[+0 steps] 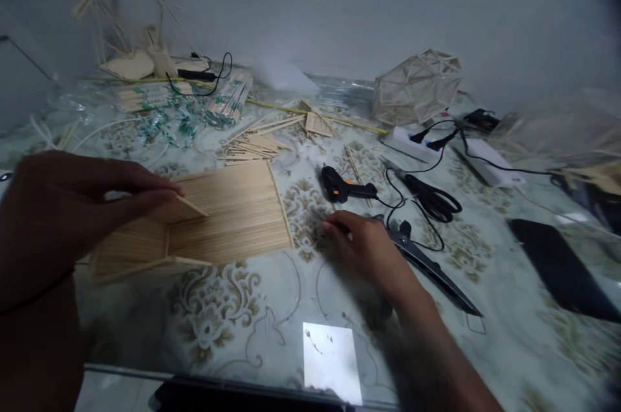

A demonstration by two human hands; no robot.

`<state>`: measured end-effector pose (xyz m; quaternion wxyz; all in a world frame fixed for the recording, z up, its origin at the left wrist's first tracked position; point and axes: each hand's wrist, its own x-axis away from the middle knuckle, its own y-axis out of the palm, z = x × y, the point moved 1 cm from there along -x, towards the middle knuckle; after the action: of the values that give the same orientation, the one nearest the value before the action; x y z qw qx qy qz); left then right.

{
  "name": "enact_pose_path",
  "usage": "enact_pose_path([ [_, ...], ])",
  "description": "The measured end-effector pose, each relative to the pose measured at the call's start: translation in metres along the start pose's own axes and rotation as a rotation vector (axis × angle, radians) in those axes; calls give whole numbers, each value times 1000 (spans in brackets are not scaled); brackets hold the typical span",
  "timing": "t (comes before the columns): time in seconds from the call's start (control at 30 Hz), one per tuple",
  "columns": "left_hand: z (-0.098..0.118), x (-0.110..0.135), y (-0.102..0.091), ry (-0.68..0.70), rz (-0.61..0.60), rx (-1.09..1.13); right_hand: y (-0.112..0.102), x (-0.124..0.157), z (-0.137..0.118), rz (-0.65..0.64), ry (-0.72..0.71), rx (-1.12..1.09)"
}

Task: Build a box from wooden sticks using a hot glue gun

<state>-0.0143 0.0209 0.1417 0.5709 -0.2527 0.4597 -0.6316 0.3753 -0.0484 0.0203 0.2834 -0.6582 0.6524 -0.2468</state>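
My left hand [97, 205] is closed on a small upright side panel of a wooden stick structure [233, 208], thumb and fingers pinching its edge. The structure has a broad flat panel of thin sticks laid side by side, with low walls forming a box-like part at the near left. To the right of it, my right hand [361, 240] is closed just above the tabletop, fingertips together; whatever they pinch is too blurred to name. Just beyond this hand lies a black hot glue gun [344, 185]. Beside the wrist are grey-handled cutters [436, 273].
Black-handled scissors [429, 195] and cables lie right of the glue gun, near a white power strip [412, 143]. Loose sticks [255, 143] and packaged sticks [233, 95] lie behind. A geometric stick frame [417, 85] stands at the back; a black phone [563, 266] lies at right.
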Motion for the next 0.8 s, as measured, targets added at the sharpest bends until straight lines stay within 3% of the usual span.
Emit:
enact_pose_path([
  [0.1,30,2,23,225,-107,144,-3,1,0,22,11,-9],
  [0.23,39,8,52,460,-252,248,-3,1,0,71,44,-72],
  [0.33,35,12,65,477,-315,302,-3,2,1,118,81,-111],
  [0.57,31,15,68,506,-287,324,0,4,3,236,135,-97],
  [0.8,35,19,69,555,-207,336,-8,-5,21,278,-8,42],
])
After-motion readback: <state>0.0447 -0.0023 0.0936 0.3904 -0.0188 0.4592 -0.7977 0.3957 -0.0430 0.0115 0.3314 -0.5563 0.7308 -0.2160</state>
